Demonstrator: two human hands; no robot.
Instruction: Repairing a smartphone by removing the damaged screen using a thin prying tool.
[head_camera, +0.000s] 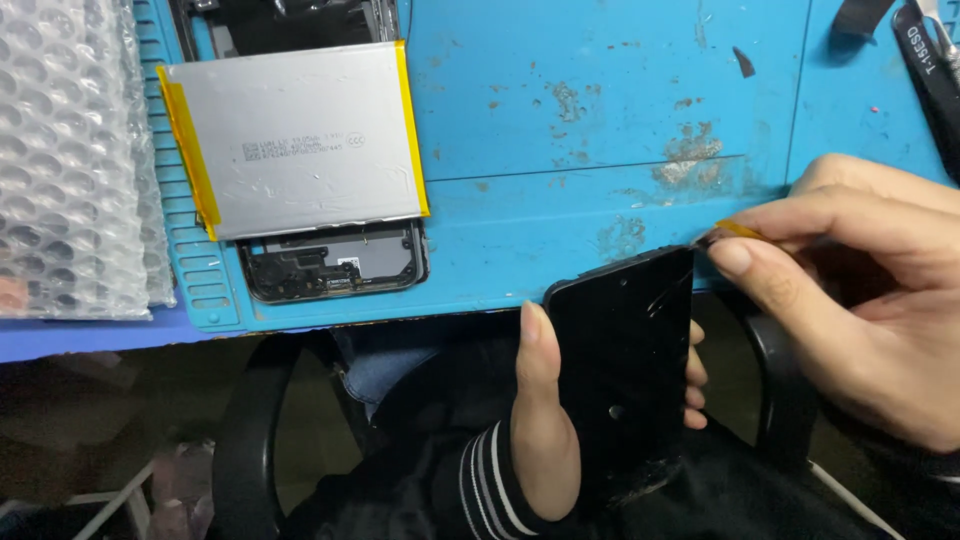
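My left hand (545, 420) grips a black phone screen panel (625, 360) upright below the table's front edge, thumb on its left side and fingertips showing on its right. My right hand (860, 290) pinches a small amber strip (738, 230) at the panel's top right corner between thumb and forefinger. On the blue mat (600, 120) at the upper left lies an opened phone body (335, 262) with a silver battery (295, 135), edged in yellow tape, resting on top of it.
A sheet of bubble wrap (70, 160) covers the far left of the bench. Black tweezers or a tool handle (935, 80) lie at the top right corner. Below the table edge are my dark sleeves and a black chair armrest (240, 430).
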